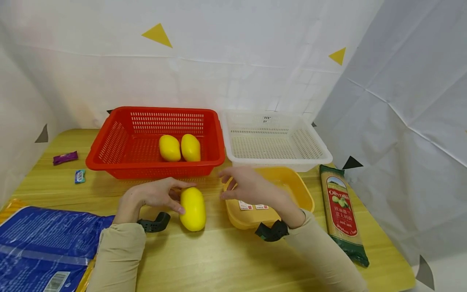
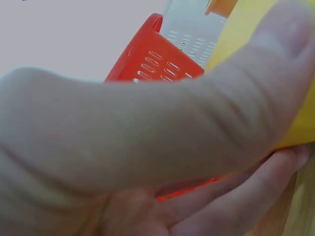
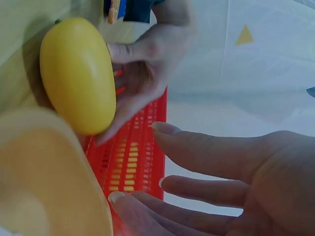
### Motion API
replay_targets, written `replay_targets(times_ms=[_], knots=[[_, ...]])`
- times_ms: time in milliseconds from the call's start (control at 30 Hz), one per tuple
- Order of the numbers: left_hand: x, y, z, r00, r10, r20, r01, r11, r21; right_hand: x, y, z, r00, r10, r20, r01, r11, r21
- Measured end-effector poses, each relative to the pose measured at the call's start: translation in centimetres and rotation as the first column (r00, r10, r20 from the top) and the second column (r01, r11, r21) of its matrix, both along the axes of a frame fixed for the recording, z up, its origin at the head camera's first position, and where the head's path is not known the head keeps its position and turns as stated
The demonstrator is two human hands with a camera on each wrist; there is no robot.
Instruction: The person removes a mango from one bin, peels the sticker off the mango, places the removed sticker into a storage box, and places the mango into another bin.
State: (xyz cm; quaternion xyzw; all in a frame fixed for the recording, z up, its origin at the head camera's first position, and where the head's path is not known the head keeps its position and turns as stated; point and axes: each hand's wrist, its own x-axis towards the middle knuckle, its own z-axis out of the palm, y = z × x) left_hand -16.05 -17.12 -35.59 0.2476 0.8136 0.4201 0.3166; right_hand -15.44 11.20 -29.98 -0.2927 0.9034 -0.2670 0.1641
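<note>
My left hand (image 1: 155, 194) holds a large yellow mango (image 1: 193, 209) by its left side, thumb in front and fingers round the back. In the right wrist view the mango (image 3: 78, 73) shows a small green stem end, close over the wooden table. Over the left part of a yellow plastic tub (image 1: 303, 190) hovers my right hand (image 1: 251, 186), fingers apart and bent a little, with nothing in them. Two more yellow mangoes (image 1: 169, 148) lie side by side in the red basket (image 1: 155, 165) behind my left hand.
A white basket (image 1: 277, 162) stands right of the red one. Along the right lies a pasta packet (image 1: 341, 207); at the left are a blue bag (image 1: 51, 247), a purple-wrapped sweet (image 1: 65, 157) and a small blue packet (image 1: 80, 176). White labels (image 1: 245, 205) show inside the tub.
</note>
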Motion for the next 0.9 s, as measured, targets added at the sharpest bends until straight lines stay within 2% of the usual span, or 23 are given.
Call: replay_targets(times_ms=[267, 600, 767, 900], knots=[[-0.1, -0.1, -0.2, 1.000, -0.011, -0.013, 0.011, 1.000, 0.009, 0.5, -1.4, -0.6, 1.000, 0.014, -0.008, -0.014, 1.000, -0.019], [-0.1, -0.2, -0.4, 1.000, -0.009, -0.025, 0.009, 1.000, 0.014, 0.6, -2.7, -1.3, 0.997, 0.045, 0.061, -0.045, 0.999, -0.009], [0.0, -0.1, -0.3, 1.000, -0.007, -0.023, 0.007, 1.000, 0.020, 0.7, -3.2, -2.1, 0.993, 0.085, 0.085, -0.083, 0.996, -0.026], [0.1, -0.2, -0.3, 1.000, 0.004, -0.031, -0.003, 1.000, 0.014, 1.1, -3.7, -2.8, 0.993, 0.080, 0.092, -0.080, 0.997, -0.006]])
